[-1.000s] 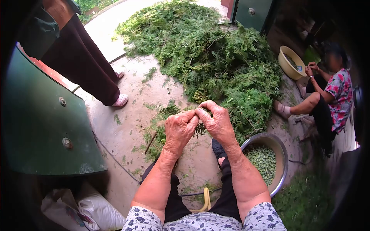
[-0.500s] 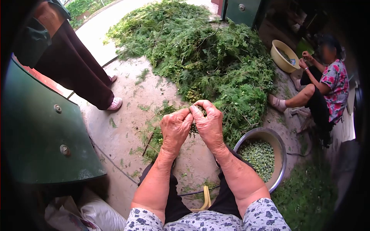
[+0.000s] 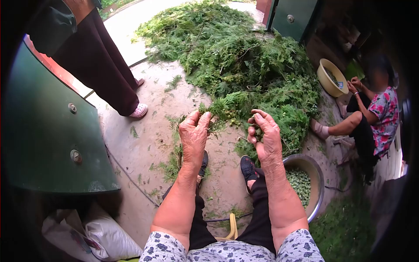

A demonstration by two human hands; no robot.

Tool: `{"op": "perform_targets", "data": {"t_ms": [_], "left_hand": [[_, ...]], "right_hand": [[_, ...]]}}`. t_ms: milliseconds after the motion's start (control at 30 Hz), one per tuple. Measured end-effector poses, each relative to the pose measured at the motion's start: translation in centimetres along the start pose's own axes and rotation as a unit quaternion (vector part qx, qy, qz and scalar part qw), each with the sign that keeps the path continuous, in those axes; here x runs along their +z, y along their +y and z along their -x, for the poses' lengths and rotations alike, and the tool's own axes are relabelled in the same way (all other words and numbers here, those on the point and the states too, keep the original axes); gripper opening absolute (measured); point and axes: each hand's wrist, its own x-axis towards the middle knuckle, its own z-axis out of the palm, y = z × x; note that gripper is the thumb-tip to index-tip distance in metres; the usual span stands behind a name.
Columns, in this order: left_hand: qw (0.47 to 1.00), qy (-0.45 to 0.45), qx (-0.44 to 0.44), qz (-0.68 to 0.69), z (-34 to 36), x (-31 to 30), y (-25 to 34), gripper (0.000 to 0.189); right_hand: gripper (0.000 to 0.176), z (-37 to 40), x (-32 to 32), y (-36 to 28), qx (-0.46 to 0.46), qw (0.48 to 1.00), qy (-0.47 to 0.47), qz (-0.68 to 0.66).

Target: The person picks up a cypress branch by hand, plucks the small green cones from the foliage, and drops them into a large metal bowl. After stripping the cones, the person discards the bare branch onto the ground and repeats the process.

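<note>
My left hand [image 3: 194, 133] is closed on a green sprig [image 3: 214, 126], whose leafy tips stick out past the fingers. Apart from it, my right hand [image 3: 267, 135] curls around several small green cones [image 3: 259, 133] resting against its palm and fingers. Beyond both hands spreads a large heap of cut green branches [image 3: 244, 56]. A metal basin [image 3: 321, 187] stands beside my right forearm, with many pale green cones [image 3: 299, 185] in it.
A person [image 3: 379, 109] sits at the right by a yellow basin [image 3: 327, 81]. Another person stands at the upper left, in dark trousers [image 3: 104, 65]. Green metal panels [image 3: 48, 131] stand at the left, above white sacks [image 3: 109, 236]. A cable [image 3: 126, 174] crosses the floor.
My hands have moved apart from each other, the right one toward the metal basin. Cones now show in my right hand. The whole view has shifted slightly.
</note>
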Motion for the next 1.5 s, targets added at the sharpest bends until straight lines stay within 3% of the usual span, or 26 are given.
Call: {"op": "perform_targets", "data": {"t_ms": [167,367,500,700,833,933,967,1067,1100,1167,1267,1367,1433,1500], "left_hand": [[0.993,-0.042,0.013,0.113,0.3,-0.1,1.4,0.013],[0.995,-0.051,0.046,0.075,0.5,-0.7,0.9,0.011],[0.989,-0.061,0.074,0.115,1.8,-1.1,2.0,0.010],[0.979,-0.058,0.065,0.183,4.8,-1.7,2.9,0.012],[0.979,-0.049,0.147,0.133,7.6,-1.6,2.8,0.015],[0.935,-0.012,0.353,0.007,10.5,-1.2,4.2,0.023],[0.935,-0.019,0.353,0.006,11.2,-1.3,4.3,0.023],[0.863,-0.008,0.487,-0.133,12.8,-1.6,4.5,0.043],[0.862,-0.011,0.489,-0.133,13.3,-1.9,5.0,0.043],[0.807,-0.025,0.546,-0.224,14.4,-2.6,6.1,0.043],[0.773,-0.029,0.576,-0.265,15.7,-3.6,6.8,0.041],[0.750,-0.048,0.581,-0.313,17.4,-4.9,7.3,0.032],[0.730,-0.055,0.587,-0.346,18.3,-5.7,6.6,0.032],[0.719,-0.064,0.591,-0.362,19.1,-5.9,5.7,0.033]], "right_hand": [[0.018,-0.3,-0.9,0.3,0.064,0.991,-0.018,-0.114],[0.019,-0.1,-3.0,-1.3,0.079,0.988,0.011,-0.131],[0.017,2.5,-5.2,-4.1,0.040,0.995,0.030,-0.081],[0.014,9.2,-15.5,-4.9,0.017,0.984,0.176,-0.010],[0.019,13.8,-24.2,-2.9,-0.011,0.970,0.243,0.007],[0.025,16.9,-29.1,-2.1,-0.003,0.942,0.334,0.016],[0.025,17.9,-30.2,-1.8,-0.003,0.941,0.339,0.011],[0.029,20.0,-32.4,-1.3,0.006,0.886,0.448,0.119],[0.029,20.4,-34.0,-0.6,0.006,0.885,0.450,0.115],[0.027,21.0,-37.5,0.7,-0.029,0.877,0.458,0.143],[0.020,22.0,-38.9,1.5,-0.047,0.844,0.511,0.157],[0.019,23.3,-33.7,0.2,-0.053,0.824,0.537,0.172],[0.024,23.2,-30.0,-1.0,-0.052,0.866,0.486,0.106],[0.023,22.3,-24.8,-1.7,-0.114,0.930,0.327,0.121]]}}
